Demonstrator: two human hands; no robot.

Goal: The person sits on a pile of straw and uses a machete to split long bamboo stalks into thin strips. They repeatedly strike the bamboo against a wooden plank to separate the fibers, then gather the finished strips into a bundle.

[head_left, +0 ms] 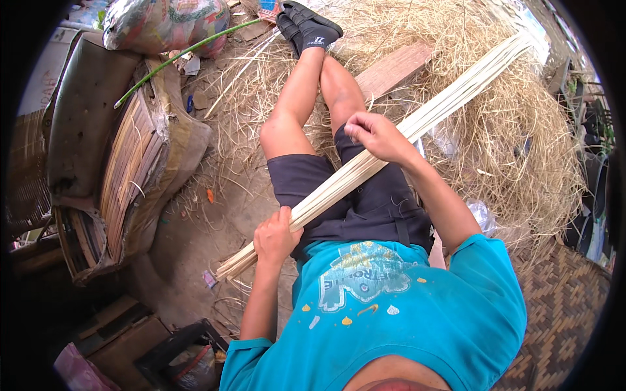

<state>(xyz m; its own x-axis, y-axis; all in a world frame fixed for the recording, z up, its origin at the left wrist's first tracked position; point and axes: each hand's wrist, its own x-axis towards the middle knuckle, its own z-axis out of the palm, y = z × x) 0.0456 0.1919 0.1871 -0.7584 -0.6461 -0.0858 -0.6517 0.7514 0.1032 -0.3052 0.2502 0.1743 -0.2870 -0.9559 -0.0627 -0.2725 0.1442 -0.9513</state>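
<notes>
A long bundle of thin pale strips (339, 186), which look like split bamboo, lies slantwise across my lap from lower left to upper right. My left hand (275, 236) is closed around the bundle near its lower-left end, where the strip tips fan out a little. Farther up, my right hand (380, 135) is over the bundle with its fingers curled in toward the thumb. The strips pass beneath its heel and wrist. Whatever those fingers pinch, if anything, is too small to make out.
A heap of dry shavings (502, 150) spreads at the right, beside a wooden plank (394, 68). Worn padded furniture (85, 124) stands at the left, with a green stalk (189, 49) and a stuffed sack (166, 23) beyond. Woven matting (561, 313) lies at lower right.
</notes>
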